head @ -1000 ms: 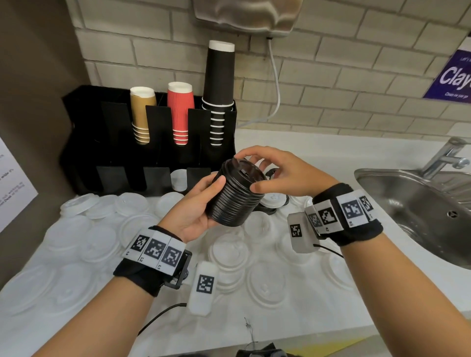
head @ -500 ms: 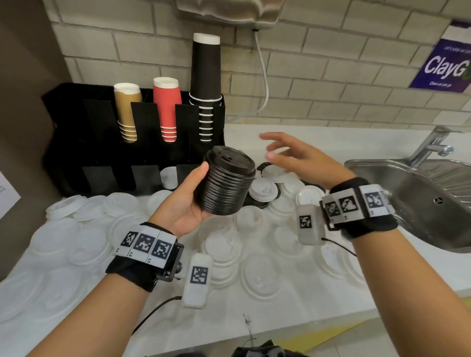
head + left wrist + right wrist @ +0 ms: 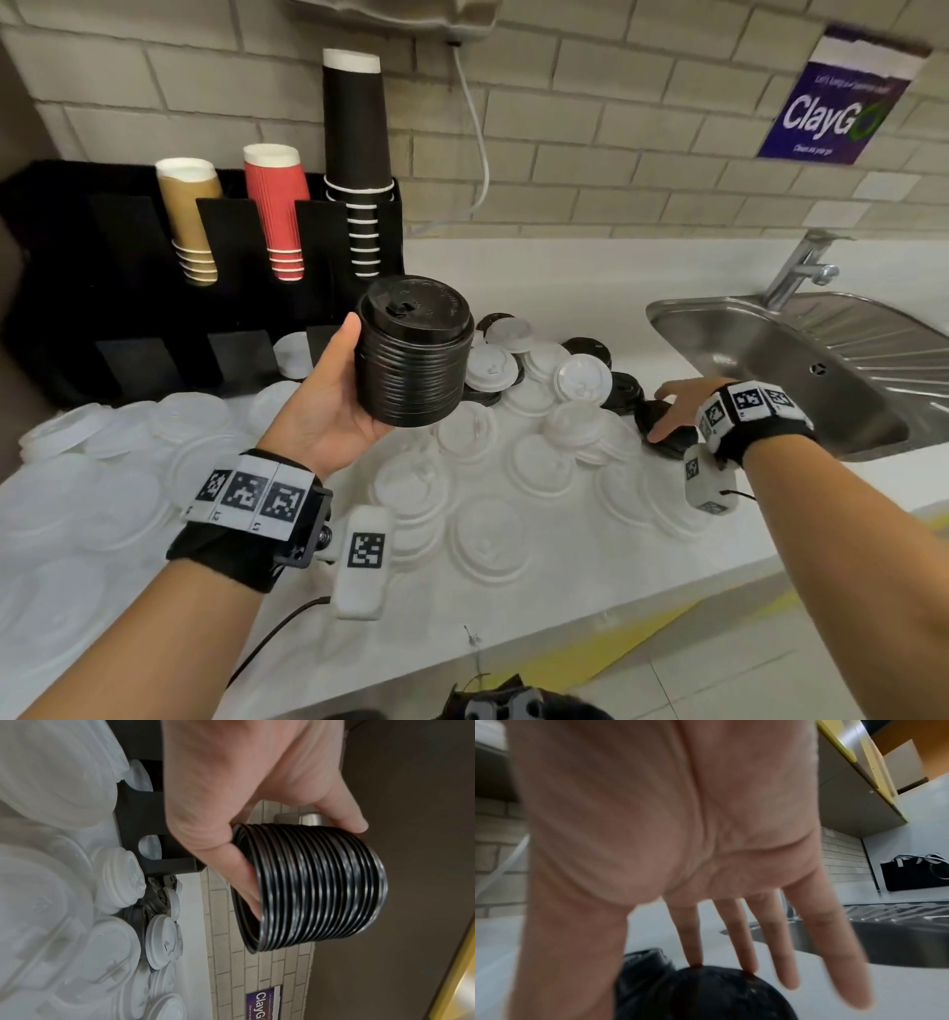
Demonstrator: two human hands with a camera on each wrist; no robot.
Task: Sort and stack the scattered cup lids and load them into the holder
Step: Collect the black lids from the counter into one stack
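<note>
Beige brick wall, white counter, steel sink.

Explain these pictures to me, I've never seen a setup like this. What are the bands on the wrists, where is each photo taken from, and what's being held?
No machine here: a person works with bare hands, wearing a camera on the head and one on each wrist. The checkered bands are wrist straps with printed markers.

The head view looks down at a white counter strewn with white lids and a few black ones. Behind stands a black holder with paper cups; a steel sink is on the right.

The left wrist view looks along the left hand, which grips a stack of black lids.

The right wrist view looks along the right hand, fingers straight, touching a black lid on the counter near the sink.
</note>
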